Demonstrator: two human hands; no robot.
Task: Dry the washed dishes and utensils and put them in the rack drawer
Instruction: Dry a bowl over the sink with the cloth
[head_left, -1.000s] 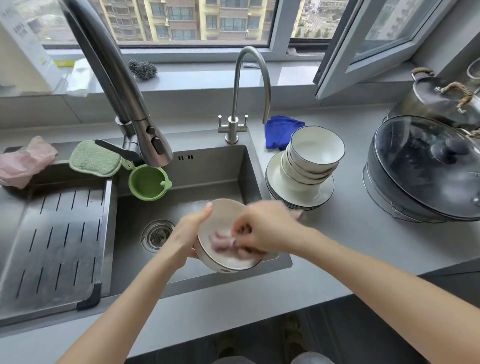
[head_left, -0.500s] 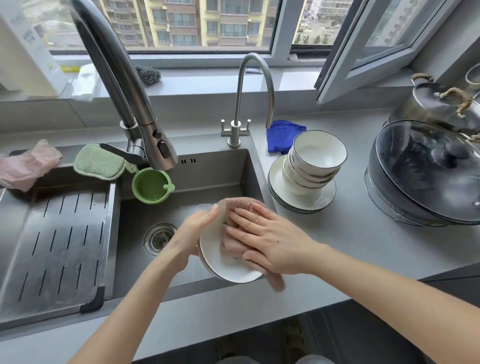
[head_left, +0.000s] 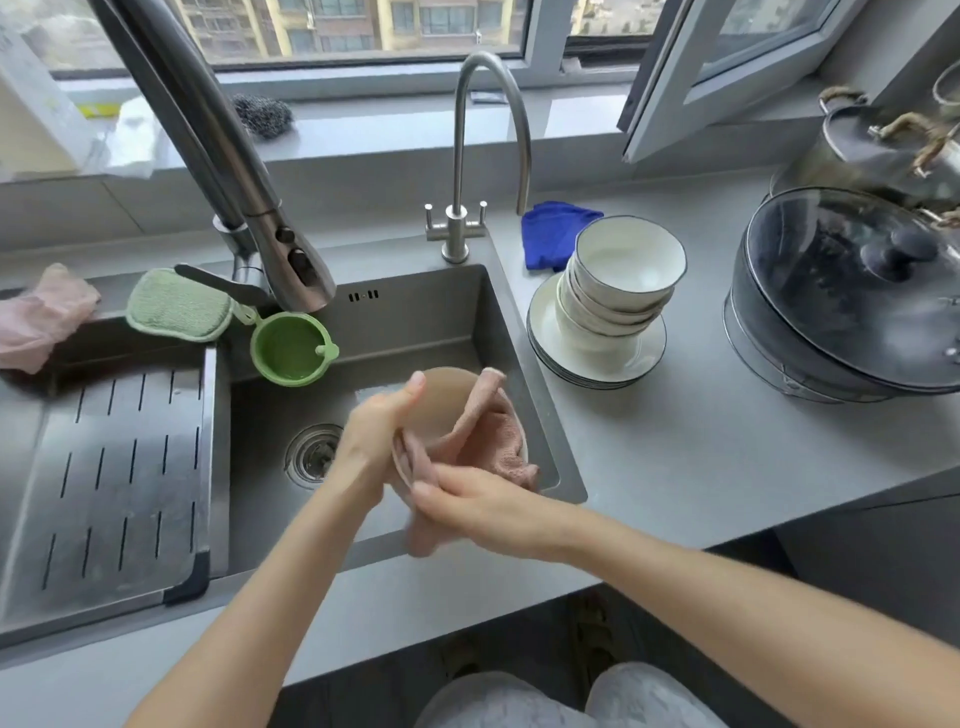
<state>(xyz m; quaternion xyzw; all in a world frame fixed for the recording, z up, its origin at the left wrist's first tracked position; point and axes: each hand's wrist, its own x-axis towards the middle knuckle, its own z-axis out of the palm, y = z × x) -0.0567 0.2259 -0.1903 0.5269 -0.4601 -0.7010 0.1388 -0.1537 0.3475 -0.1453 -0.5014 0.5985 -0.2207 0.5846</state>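
Over the sink (head_left: 415, 332), my left hand (head_left: 376, 431) grips a small white bowl (head_left: 441, 400) by its rim, thumb on the upper edge. A pink drying cloth (head_left: 488, 436) lies bunched inside the bowl and hangs over its near edge. My right hand (head_left: 467, 504) holds the cloth against the bowl's near side, fingers wrapped over the fabric. On the counter to the right, a stack of white bowls (head_left: 623, 275) with dark rims stands on several white plates (head_left: 597, 358).
A tall pull-down faucet (head_left: 249, 197) and a slim tap (head_left: 467, 156) rise behind the sink. A green strainer (head_left: 291, 348), green sponge (head_left: 176, 306) and perforated drain tray (head_left: 114, 478) sit left. A blue cloth (head_left: 556, 234) and lidded pots (head_left: 852, 296) stand right.
The bowl has turned from showing its underside to opening upward. The cloth moved from the outside into the bowl, and my right hand slid down to the near rim.
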